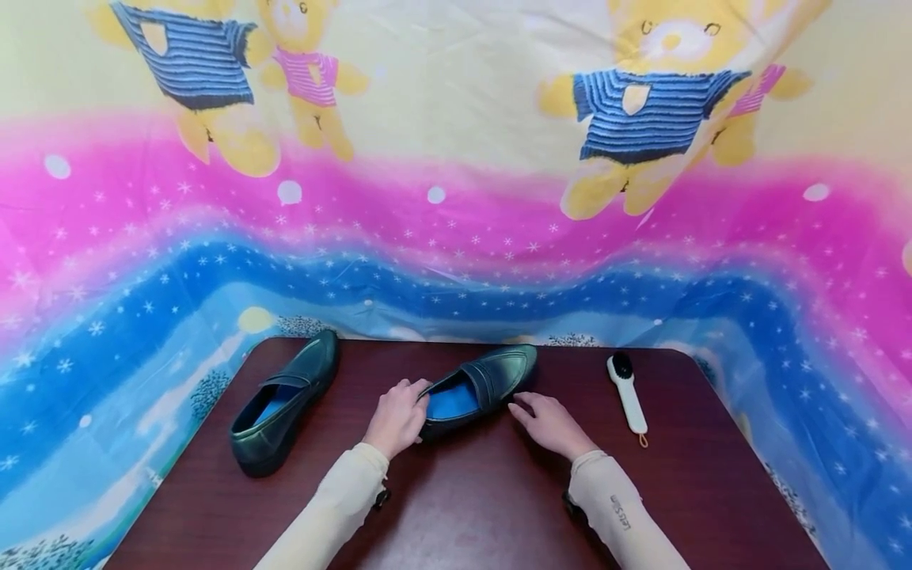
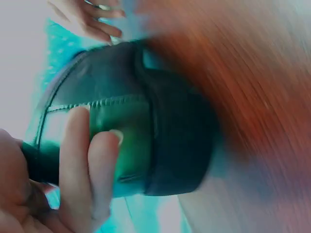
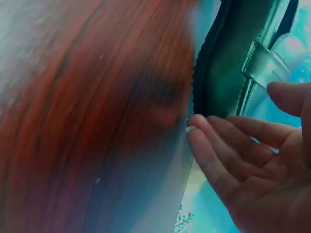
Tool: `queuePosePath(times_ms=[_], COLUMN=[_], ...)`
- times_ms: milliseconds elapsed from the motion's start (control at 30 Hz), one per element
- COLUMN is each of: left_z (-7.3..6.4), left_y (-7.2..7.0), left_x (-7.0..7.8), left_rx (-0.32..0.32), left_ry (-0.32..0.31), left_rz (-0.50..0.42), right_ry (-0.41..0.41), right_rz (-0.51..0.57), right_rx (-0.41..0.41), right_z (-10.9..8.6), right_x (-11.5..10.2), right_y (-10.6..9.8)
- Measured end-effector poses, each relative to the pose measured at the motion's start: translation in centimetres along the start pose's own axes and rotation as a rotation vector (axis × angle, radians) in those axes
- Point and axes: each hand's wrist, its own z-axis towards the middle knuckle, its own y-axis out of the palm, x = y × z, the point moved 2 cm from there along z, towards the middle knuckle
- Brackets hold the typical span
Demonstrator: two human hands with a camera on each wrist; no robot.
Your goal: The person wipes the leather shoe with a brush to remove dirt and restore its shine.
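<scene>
A dark green-black loafer (image 1: 492, 380) with a blue insole lies at the middle back of the table, its toe angled to the far right. My left hand (image 1: 397, 416) grips this shoe by the heel; in the left wrist view, its fingers (image 2: 77, 160) lie along the stitched heel leather (image 2: 116, 141). Beside the front part of the same shoe is my right hand (image 1: 552, 426), palm facing the shoe's side with fingers loosely extended. In the right wrist view, the fingertips (image 3: 197, 131) come right up to the sole edge (image 3: 199, 87).
The matching loafer (image 1: 285, 404) stands on the left of the dark red-brown table (image 1: 470, 507). Toward the right lies a white-handled brush (image 1: 628, 396) with dark bristles and a hanging loop. A printed cloth (image 1: 442, 261) with bears hangs behind and around the table.
</scene>
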Motion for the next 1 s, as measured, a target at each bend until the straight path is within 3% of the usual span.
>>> queuePosePath(times_ms=[133,233,367,500,567,633,800,1000], left_z=[-0.6,-0.9,-1.6,-2.2,-2.5,-3.0,-4.3,-5.4], left_y=[-0.3,-0.2,-0.3,-1.0,-1.3,-1.6,-2.4,-4.0], left_x=[-0.2,-0.7,-1.2,-1.3,-1.4,-1.4,-2.1,-4.1], left_rx=[-0.077,-0.112,-0.139,-0.143,-0.146,-0.123,0.013,0.123], left_ry=[-0.12,-0.18,-0.202,-0.169,-0.129,-0.056,0.089,0.08], left_rz=[-0.155,-0.207,-0.243,-0.249,-0.218,-0.112,0.158,0.203], right_ry=[-0.028,-0.03,-0.033,-0.049,-0.056,-0.064,-0.092,-0.158], right_rz=[0.01,0.019,0.038,0.054,0.043,0.026,0.01,-0.004], right_rx=[0.009,0.009,-0.01,-0.036,-0.051,-0.067,-0.113,-0.175], right_z=[0.4,0.3,0.0,0.5,0.9,1.5,2.7,3.6], right_x=[-0.7,-1.1,-1.5,-2.6,-3.3,-3.9,-5.4,-7.6], right_y=[0.5,1.0,1.9,2.5,2.8,3.2,4.3,5.9])
